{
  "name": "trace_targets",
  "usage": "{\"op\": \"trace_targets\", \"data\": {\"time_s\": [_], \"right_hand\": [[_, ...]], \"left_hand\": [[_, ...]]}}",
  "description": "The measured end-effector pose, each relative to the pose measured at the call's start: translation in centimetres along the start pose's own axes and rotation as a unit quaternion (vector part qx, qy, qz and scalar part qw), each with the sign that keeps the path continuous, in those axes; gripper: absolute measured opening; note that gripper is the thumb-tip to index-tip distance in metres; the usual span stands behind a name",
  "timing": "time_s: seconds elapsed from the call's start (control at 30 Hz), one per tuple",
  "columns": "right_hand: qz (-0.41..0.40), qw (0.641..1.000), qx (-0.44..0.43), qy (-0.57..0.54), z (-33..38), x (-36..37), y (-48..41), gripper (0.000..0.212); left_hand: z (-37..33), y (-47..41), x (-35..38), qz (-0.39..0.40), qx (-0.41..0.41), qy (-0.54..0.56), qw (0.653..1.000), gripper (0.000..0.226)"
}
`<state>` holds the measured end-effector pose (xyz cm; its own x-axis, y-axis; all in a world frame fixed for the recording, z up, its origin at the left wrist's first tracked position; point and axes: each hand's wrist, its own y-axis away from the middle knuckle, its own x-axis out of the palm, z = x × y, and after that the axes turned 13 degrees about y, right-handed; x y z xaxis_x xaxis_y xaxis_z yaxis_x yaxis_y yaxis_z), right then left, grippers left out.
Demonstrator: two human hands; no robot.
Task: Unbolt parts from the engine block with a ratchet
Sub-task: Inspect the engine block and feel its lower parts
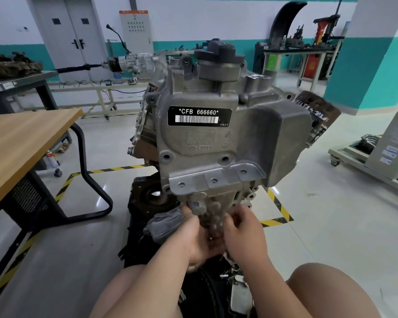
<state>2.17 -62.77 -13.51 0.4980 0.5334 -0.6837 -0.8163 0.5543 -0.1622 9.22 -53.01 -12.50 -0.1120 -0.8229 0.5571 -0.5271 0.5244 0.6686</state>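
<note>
Head view is showing the aluminium cover (216, 143), a large cast part with a black barcode label (199, 116), standing upright and tilted toward the camera above the dark engine block (147, 203). The block is sitting on the floor (331, 226), just inside the near corner of the yellow-and-black tape outline (283, 210). The left hand (193, 235) is curling its fingers around the narrow lower end of the cover from the left. The right hand (244, 232) is gripping the same end from the right, fingers bent onto the casting, so both hands seem to be carrying its weight. The bolt holes (213, 180) along the cover's flange are showing empty, and no ratchet is appearing anywhere in view. Judging from this, the unbolting of this part is looking finished and the cover is looking free of the block. What is left would be setting it down and freeing whatever parts are remaining on the block. A wooden table (21, 143) is standing to the left, its near corner well apart from the cover.
</note>
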Motion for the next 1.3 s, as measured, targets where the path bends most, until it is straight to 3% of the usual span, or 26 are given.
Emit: {"op": "trace_targets", "data": {"time_s": [0.07,0.1,0.17,0.37,0.53,0.57,0.63,0.7,0.73,0.8,1.0,1.07,1.1,1.17,1.23,1.3], "right_hand": [[0.093,0.983,-0.094,0.129,0.1,-0.4,0.9,0.005],[0.121,0.966,-0.130,0.190,0.0,-0.3,1.1,0.012],[0.126,0.952,-0.143,0.241,-0.2,0.2,1.5,0.022],[0.102,0.959,-0.141,0.225,0.4,0.5,1.3,0.030],[0.045,0.971,-0.127,0.196,1.5,-0.5,2.1,0.031],[0.040,0.974,-0.124,0.183,1.7,-0.9,2.3,0.030],[0.021,0.980,-0.123,0.155,2.1,-1.8,2.9,0.023],[0.002,0.978,-0.148,0.145,2.6,-2.9,3.3,0.017],[-0.009,0.976,-0.166,0.144,2.9,-3.6,3.5,0.015],[-0.037,0.972,-0.191,0.130,4.0,-5.2,4.0,0.011],[-0.122,0.961,-0.237,0.069,6.7,-10.8,4.2,0.003],[-0.130,0.959,-0.250,0.021,7.9,-12.8,3.8,0.008],[-0.134,0.958,-0.253,-0.012,8.6,-13.9,3.4,0.016],[-0.153,0.951,-0.265,-0.047,10.3,-16.1,2.0,0.025],[-0.164,0.946,-0.279,-0.027,12.2,-18.3,0.0,0.018],[-0.158,0.946,-0.284,0.017,14.0,-20.1,-2.3,0.008]], "left_hand": [[0.2,0.3,0.1,-0.009,-0.007,0.007,1.000,0.081],[0.2,0.3,0.1,-0.013,-0.012,0.013,1.000,0.084],[0.3,0.6,0.1,-0.010,-0.004,0.019,1.000,0.089],[-0.1,1.4,-0.7,0.045,-0.003,-0.018,0.999,0.088],[0.2,2.2,-0.8,0.077,0.037,-0.025,0.996,0.102],[0.5,2.4,-0.9,0.063,0.061,-0.039,0.995,0.098],[1.3,2.9,-1.0,0.028,0.142,-0.079,0.986,0.066],[1.9,3.8,-0.8,-0.003,0.237,-0.137,0.962,0.033],[1.9,4.5,-0.6,-0.017,0.281,-0.162,0.946,0.028],[1.8,6.4,0.2,-0.036,0.324,-0.187,0.927,0.023],[2.4,11.3,3.5,0.025,0.298,-0.109,0.948,0.026],[2.2,13.4,4.8,0.038,0.344,-0.125,0.930,0.018],[1.6,14.4,5.3,0.032,0.402,-0.168,0.900,0.015],[-0.2,16.3,6.3,0.006,0.563,-0.260,0.785,0.011],[-2.8,17.8,7.5,-0.042,0.724,-0.305,0.617,0.006],[-5.9,18.0,8.6,-0.125,0.815,-0.349,0.444,0.022]]}}
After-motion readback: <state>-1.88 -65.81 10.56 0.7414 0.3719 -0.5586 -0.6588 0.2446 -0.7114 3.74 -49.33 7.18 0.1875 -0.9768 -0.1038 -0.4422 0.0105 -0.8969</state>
